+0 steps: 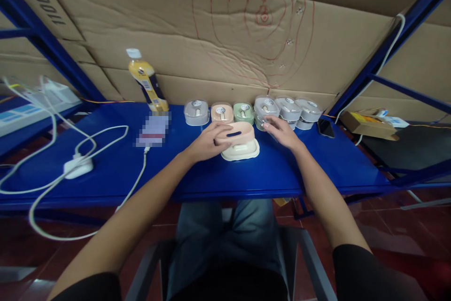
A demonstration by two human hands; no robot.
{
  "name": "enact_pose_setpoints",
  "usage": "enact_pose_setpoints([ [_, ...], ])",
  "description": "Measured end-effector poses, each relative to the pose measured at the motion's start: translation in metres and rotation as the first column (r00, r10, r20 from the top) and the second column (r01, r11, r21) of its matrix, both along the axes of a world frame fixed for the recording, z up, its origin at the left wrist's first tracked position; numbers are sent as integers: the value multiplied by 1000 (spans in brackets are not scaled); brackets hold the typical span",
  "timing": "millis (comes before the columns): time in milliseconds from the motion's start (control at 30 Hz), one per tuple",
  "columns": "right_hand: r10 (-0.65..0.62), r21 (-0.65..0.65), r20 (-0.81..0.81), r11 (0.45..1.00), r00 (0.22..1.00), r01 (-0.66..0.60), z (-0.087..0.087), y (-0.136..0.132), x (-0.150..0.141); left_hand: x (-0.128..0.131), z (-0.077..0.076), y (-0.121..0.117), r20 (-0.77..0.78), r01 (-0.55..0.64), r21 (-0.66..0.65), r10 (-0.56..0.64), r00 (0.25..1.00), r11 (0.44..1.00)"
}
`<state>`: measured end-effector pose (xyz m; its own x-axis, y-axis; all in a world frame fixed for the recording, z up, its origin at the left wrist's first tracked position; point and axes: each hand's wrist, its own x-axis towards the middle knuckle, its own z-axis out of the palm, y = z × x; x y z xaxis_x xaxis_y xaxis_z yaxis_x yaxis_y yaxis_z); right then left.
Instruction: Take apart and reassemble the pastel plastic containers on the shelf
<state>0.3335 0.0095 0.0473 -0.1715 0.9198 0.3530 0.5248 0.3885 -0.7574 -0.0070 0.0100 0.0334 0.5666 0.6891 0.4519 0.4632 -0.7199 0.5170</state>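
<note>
the left hand (210, 141) grasps a peach oval shell (244, 133) by its left end, thumb along the near wall and fingers at the far rim, the slot in the near wall left showing. the shell lies over the far part of the cream tray (248, 154); whether it rests there or is held just above cannot be told. the right hand (283, 134) is behind and right of the cream tray, fingers loosely bent beside a grey box (267, 104); whether they grip it cannot be told. behind the cream tray, a peach box (221, 112), a green box (244, 112) and more grey-topped ones make a row that bounds the far side. in front of the cream tray, a strip of blue tabletop (275, 176) runs to the front edge; a wider stretch reaches left to the white cable (143, 165), another right, below the dark phone (326, 128). the yellow drink bottle (148, 82) stands well behind and left of the cream tray.
</note>
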Motion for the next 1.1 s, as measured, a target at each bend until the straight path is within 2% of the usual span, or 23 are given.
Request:
enact_pose_setpoints([
  [100,38,79,79,996,996,-45,5,-5,-3,7,-1,-8,-21,33,0,-33,999,999],
  [233,164,150,202,969,965,-196,9,-14,-13,16,-5,-13,-56,12,-101,-18,998,995],
  [367,257,186,285,930,923,-317,2,-21,-35,23,-9,-13,-44,32,-134,-38,998,990],
  [467,272,209,309,916,912,-344,-4,-24,-50,27,-13,-14,-19,70,-114,-72,997,991],
  [767,232,136,415,940,880,-312,-3,-30,-55,30,-20,-10,-28,108,-161,-114,993,981],
  [867,240,133,390,940,889,-313,-8,-28,-57,28,-20,-9,-35,90,-175,-98,995,980],
  [933,228,174,339,938,913,-299,-9,-26,-55,27,-19,-10,-26,67,-130,-70,997,989],
  [1000,161,271,245,936,956,-227,-6,-23,-51,26,-15,-12,18,1,-35,-1,1000,999],
  [1100,-37,432,27,902,999,22,3,-18,-40,30,-3,-6,180,-222,81,205,962,972],
])
